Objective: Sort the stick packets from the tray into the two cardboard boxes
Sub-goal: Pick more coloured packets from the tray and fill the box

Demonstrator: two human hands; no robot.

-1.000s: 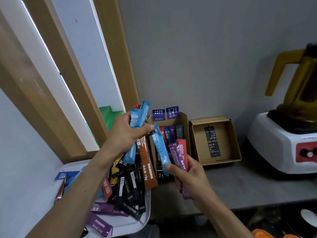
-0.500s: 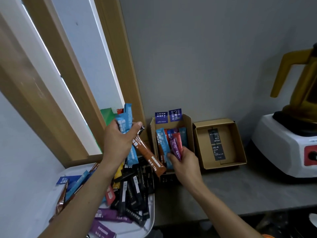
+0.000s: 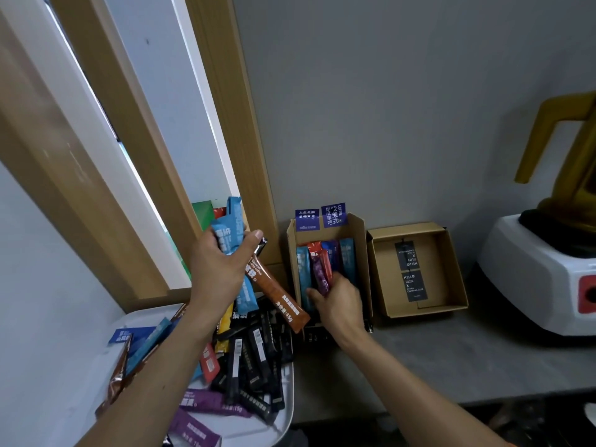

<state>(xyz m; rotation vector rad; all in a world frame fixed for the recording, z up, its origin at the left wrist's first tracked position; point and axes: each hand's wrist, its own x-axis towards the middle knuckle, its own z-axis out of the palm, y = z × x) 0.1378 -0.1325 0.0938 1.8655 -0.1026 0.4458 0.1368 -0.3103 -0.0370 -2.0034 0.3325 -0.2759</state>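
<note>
Right hand [image 3: 335, 306] pushed purple packet [image 3: 321, 275] into box [image 3: 361, 253]; card [image 3: 414, 285]: "HELLO JILIN".

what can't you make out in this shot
Head view only:
- Lower end of the purple packet: covered by the right hand holding it.
- How many blue packets the left hand grips: fingers cover them.
- Tray: left forearm hides part, bottom edge cuts it.
- Blender: cut by right edge.
- Print on black packets: too small.
</note>
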